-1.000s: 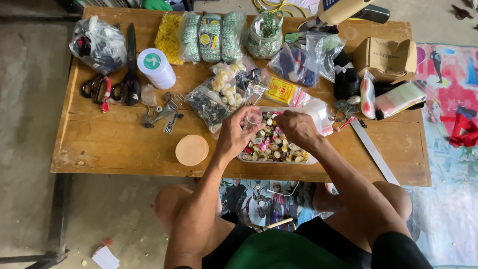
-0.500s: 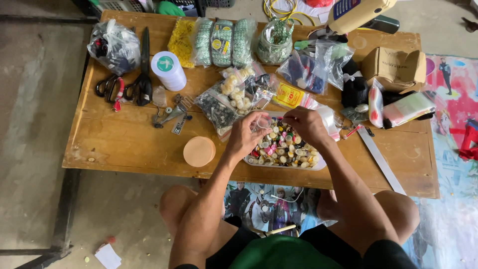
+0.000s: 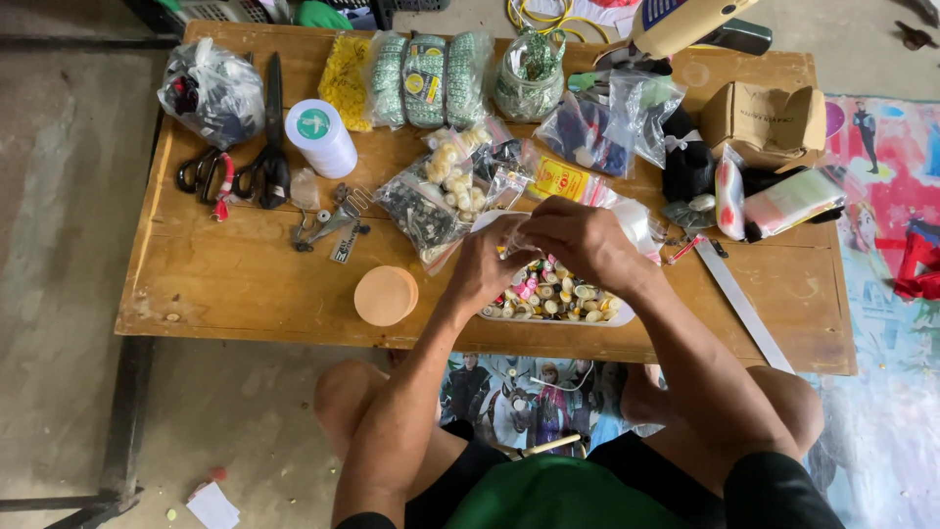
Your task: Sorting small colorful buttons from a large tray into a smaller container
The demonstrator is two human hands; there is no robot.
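Observation:
Both my hands meet over a white tray point(image 3: 548, 318) filled with several small coloured buttons and beads. My left hand point(image 3: 487, 264) and my right hand point(image 3: 578, 240) pinch a small clear item between their fingertips; the item itself is mostly hidden by the fingers. A round tan lid point(image 3: 385, 295) lies just left of the tray. Clear bags of small parts point(image 3: 431, 201) sit right behind my hands.
On the low wooden table point(image 3: 225, 284): scissors point(image 3: 269, 147), a white roll point(image 3: 321, 137), a dark plastic bag point(image 3: 211, 93), green and yellow packs point(image 3: 421, 78), a cardboard box point(image 3: 769, 118), a metal ruler point(image 3: 739, 299). My bare knees sit under the front edge.
My hands stay together over the tray, with the fingers shifting slightly. The view has drifted a little, so the table sits lower and further right in the picture.

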